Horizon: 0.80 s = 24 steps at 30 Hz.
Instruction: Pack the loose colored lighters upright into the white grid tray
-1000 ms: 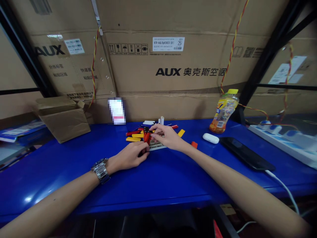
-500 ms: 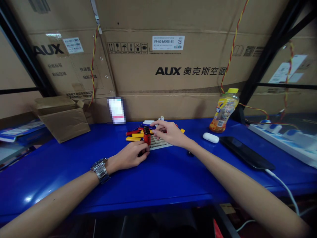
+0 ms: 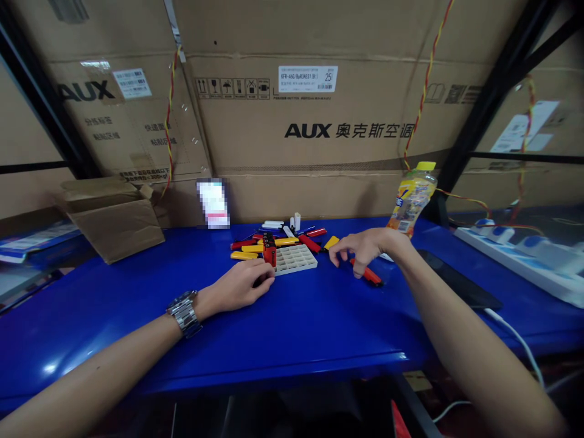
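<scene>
A white grid tray (image 3: 296, 258) lies on the blue table (image 3: 283, 328), with a few red lighters (image 3: 270, 252) standing in its left edge. My left hand (image 3: 241, 286), a metal watch on its wrist, rests curled against the tray's left corner. Loose red and yellow lighters (image 3: 250, 247) lie in a heap behind the tray. My right hand (image 3: 362, 248) hovers to the right of the tray, its fingers curled down onto a red lighter (image 3: 368, 275) that lies on the table.
A yellow drink bottle (image 3: 413, 196), a white earbud case and a black phone (image 3: 456, 281) on a white cable lie at the right. A power strip (image 3: 520, 258) sits far right. An open cardboard box (image 3: 114, 216) stands at the left. Large cartons form the back wall.
My right hand left the tray and swung right to the red lighter lying on the table. My left hand has stayed at the tray's corner.
</scene>
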{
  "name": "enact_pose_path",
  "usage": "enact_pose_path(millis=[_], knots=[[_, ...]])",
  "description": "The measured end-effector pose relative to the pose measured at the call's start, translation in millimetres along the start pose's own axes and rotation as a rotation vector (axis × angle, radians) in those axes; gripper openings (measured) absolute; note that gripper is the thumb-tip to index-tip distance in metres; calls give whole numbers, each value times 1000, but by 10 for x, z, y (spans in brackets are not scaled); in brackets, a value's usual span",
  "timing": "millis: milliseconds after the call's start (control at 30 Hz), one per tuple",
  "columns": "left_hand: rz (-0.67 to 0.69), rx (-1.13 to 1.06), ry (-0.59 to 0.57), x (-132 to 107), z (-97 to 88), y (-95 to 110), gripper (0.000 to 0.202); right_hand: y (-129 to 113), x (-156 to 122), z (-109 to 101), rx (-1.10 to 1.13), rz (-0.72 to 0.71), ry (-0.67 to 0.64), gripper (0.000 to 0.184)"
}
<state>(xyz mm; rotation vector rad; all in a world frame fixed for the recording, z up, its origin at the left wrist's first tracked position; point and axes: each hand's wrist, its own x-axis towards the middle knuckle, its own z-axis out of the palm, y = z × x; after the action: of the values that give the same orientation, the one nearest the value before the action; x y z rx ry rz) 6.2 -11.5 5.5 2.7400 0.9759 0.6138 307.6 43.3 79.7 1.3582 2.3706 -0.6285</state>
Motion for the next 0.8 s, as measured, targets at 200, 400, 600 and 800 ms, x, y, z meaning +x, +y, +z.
enact_pose_path(millis=[200,400,600,800], knots=[[8,2,3,0,-1,4,15,149,-44,8,69,299,31,34],[12,4,5,3,-4,9,16,137,106,102,206,209,26,42],[21,-3,13,2,5,11,16,-113,352,172,577,-398,574,27],[11,-8,11,2,1,7,14,-232,542,271,348,-412,598,21]])
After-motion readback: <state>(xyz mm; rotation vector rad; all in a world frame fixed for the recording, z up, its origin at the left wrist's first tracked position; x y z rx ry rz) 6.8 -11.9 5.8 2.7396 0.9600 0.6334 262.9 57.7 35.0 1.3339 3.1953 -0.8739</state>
